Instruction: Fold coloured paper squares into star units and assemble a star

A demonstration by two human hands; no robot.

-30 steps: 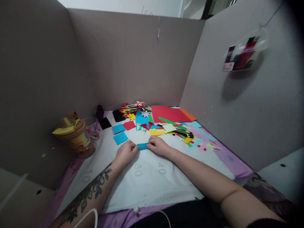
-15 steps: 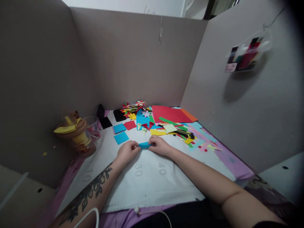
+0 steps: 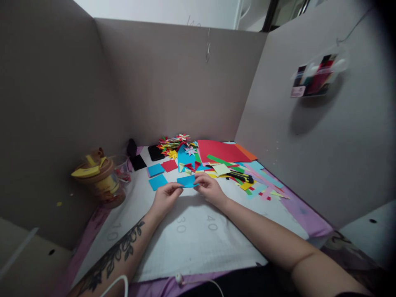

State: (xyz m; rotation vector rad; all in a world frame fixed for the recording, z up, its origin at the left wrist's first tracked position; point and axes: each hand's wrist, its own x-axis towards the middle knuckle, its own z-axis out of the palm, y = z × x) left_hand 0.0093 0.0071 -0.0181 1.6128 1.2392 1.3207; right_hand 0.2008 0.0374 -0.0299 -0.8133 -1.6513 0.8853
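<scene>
A small piece of blue paper (image 3: 187, 181) is held between my two hands, slightly above the white mat (image 3: 198, 239). My left hand (image 3: 167, 196) pinches its lower left corner between thumb and fingers. On the opposite side, my right hand (image 3: 210, 189) grips the right edge, its fingertips covering part of the paper. Just left of them lie a blue paper square (image 3: 158, 182) and, behind it, another blue square (image 3: 155, 169). A red paper square (image 3: 169, 166) sits beside that one.
Folded paper stars (image 3: 173, 144) are heaped at the back. Red sheets (image 3: 221, 151), paper strips (image 3: 262, 175) and a black-and-yellow cutter (image 3: 243, 177) lie to the right. At the left stands a brown-lidded cup (image 3: 103, 181) beside a clear plastic cup (image 3: 122, 167). Grey panels (image 3: 173, 82) enclose the table.
The blue paper was a narrow folded strip near the mat; now it is raised a little and shows a wider face. Both hands still hold it.
</scene>
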